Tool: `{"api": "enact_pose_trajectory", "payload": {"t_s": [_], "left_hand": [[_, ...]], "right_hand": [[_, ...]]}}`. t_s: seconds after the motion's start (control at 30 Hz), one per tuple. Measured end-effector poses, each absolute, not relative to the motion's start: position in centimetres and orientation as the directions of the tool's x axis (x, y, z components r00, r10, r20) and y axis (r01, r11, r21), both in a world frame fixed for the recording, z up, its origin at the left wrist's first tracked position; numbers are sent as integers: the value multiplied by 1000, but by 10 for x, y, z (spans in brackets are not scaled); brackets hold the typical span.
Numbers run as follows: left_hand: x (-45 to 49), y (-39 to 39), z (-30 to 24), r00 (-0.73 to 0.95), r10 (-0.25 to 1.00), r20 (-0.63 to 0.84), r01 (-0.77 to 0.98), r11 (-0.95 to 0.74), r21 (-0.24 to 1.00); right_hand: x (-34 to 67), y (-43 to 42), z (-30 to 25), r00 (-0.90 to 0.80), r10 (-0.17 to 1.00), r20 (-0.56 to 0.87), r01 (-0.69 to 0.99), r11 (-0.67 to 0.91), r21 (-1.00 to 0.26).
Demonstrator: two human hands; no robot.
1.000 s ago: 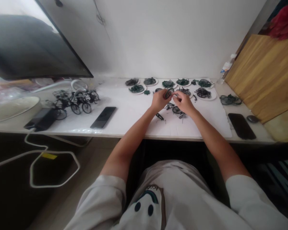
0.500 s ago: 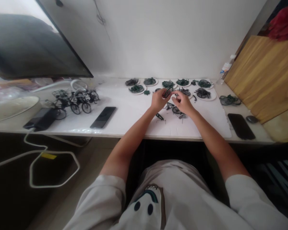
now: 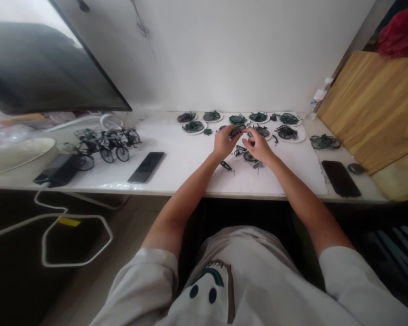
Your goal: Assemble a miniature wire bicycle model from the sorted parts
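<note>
My left hand (image 3: pixel 223 142) and my right hand (image 3: pixel 259 146) meet over the middle of the white desk (image 3: pixel 180 156). Both pinch a small dark bicycle part (image 3: pixel 238 131) held between their fingertips. Loose dark parts (image 3: pixel 246 156) lie on the desk just under my right hand, and a small black piece (image 3: pixel 226 165) lies beside my left wrist. Behind my hands, several white plates with dark green parts (image 3: pixel 193 126) stand in two rows.
Several finished model bicycles (image 3: pixel 104 142) stand at the left, beside a black adapter (image 3: pixel 56 170) with a white cable. A dark phone (image 3: pixel 146 166) lies left of my arms, another phone (image 3: pixel 340 178) and a mouse (image 3: pixel 356 169) at the right. A monitor (image 3: pixel 47 68) and a wooden board (image 3: pixel 377 104) flank the desk.
My hands have stayed together at the same spot, with the fingers shifting slightly on the small part. The view has moved a little.
</note>
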State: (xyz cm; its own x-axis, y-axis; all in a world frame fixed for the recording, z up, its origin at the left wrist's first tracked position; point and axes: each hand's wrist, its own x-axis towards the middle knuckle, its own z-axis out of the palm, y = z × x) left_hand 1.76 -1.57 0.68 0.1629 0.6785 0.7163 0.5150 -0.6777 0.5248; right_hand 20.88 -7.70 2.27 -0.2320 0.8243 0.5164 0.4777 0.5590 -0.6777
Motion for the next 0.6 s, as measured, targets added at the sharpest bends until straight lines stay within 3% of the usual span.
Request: {"api": "enact_pose_trajectory", "payload": {"t_s": [0.3, 0.6], "left_hand": [[18, -18, 9, 152, 667, 729, 496, -690, 527], [20, -18, 8, 134, 660, 740, 492, -692, 528]], "right_hand": [[209, -78, 24, -208, 813, 545, 494, 568, -659], [210, -73, 23, -78, 792, 605, 504, 555, -662]]}}
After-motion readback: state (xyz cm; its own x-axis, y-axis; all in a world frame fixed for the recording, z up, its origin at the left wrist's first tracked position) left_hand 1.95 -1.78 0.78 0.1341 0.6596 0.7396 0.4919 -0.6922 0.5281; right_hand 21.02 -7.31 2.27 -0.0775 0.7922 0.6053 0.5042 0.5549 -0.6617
